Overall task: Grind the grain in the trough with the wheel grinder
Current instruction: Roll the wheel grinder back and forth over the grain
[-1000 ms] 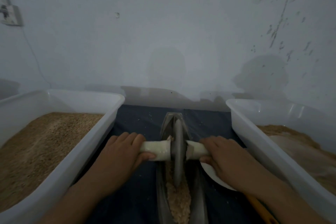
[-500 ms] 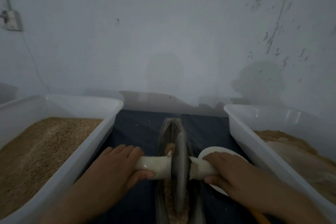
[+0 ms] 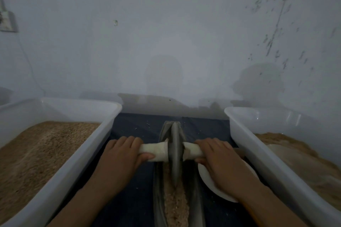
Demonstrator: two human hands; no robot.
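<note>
1. Nearest to me: the trough (image 3: pixel 198 206), a narrow dark metal channel, runs away from the camera down the middle of the desk (image 3: pixel 132 199), which is covered in dark cloth. Crushed pale grain (image 3: pixel 175 206) lies along its bottom.
2. A white plate (image 3: pixel 206 177) sits on the cloth just right of the trough, partly under the right wrist.
3. The wheel grinder (image 3: pixel 175 151) stands upright on edge in the trough, its rim down in the grain. A pale axle handle (image 3: pixel 156 152) sticks out on both sides.
4. I see the left hand (image 3: pixel 118 158) curled round the left end of the handle, thumb underneath, fingers over the top.
5. The right hand (image 3: pixel 219 160) grips the right end the same way.
6. Left bin (image 3: pixel 103 134): white plastic, beside the cloth, filled with tan whole grain.
7. Right bin (image 3: pixel 245 140): white plastic, holding finer brown meal; a pale object lies in it, which I cannot identify.
8. Farthest: scuffed pale wall (image 3: pixel 166 33), socket box at upper left.
</note>
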